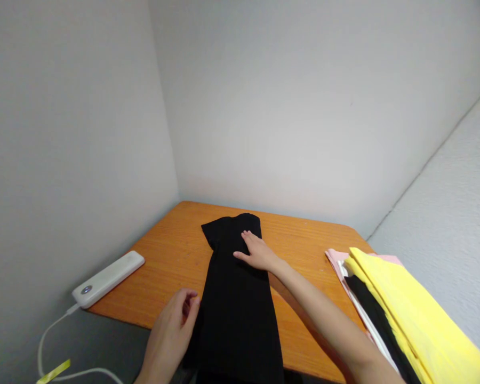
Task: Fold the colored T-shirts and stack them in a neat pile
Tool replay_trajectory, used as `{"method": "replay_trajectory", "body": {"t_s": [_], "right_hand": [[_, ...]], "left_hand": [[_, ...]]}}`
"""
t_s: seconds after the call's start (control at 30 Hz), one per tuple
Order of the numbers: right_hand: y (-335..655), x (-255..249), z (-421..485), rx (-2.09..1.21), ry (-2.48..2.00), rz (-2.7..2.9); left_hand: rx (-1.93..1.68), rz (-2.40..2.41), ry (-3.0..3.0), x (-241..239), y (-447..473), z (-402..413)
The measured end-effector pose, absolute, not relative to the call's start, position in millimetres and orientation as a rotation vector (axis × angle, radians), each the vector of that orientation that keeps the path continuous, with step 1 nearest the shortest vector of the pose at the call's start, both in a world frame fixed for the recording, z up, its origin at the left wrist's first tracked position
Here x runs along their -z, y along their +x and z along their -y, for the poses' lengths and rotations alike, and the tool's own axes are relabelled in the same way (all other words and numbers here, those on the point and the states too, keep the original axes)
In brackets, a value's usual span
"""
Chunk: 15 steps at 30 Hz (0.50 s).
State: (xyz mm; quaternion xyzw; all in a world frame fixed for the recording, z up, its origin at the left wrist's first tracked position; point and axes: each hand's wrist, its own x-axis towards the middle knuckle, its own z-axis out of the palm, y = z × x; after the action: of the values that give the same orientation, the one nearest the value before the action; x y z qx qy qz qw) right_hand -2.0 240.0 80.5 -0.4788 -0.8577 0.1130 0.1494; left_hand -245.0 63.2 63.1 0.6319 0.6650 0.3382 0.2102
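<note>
A black T-shirt (240, 304), folded lengthwise into a long strip, lies on the wooden table (304, 250). One sleeve points left at its far end, and its near end reaches past the table's front edge. My right hand (258, 253) rests flat on the upper part of the shirt, thumb spread from the fingers. Beside the shirt's lower left edge is my left hand (174, 322), its fingers loosely curled and the thumb close to them. I see no cloth between those fingers.
On the right side of the table lies a stack of clothes, with a yellow garment (420, 314) over black, white and pink ones. A white power strip-like device (109, 278) with a round button and a cable (42, 341) sits at the left edge. Walls (264, 106) border the table.
</note>
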Motion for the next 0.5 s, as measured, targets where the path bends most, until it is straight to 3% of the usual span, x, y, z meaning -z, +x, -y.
{"method": "replay_trajectory", "body": {"t_s": [0.27,0.5], "right_hand": [[-64,-33,-317,-0.264,-1.535,2.574],[-65,-19,-322,-0.225,-1.512,2.544]], "left_hand": [[-1.043,-1.860,1.894,-81,-241,-151],[-0.730,-2.119,1.986,-81,-267,-279]]}}
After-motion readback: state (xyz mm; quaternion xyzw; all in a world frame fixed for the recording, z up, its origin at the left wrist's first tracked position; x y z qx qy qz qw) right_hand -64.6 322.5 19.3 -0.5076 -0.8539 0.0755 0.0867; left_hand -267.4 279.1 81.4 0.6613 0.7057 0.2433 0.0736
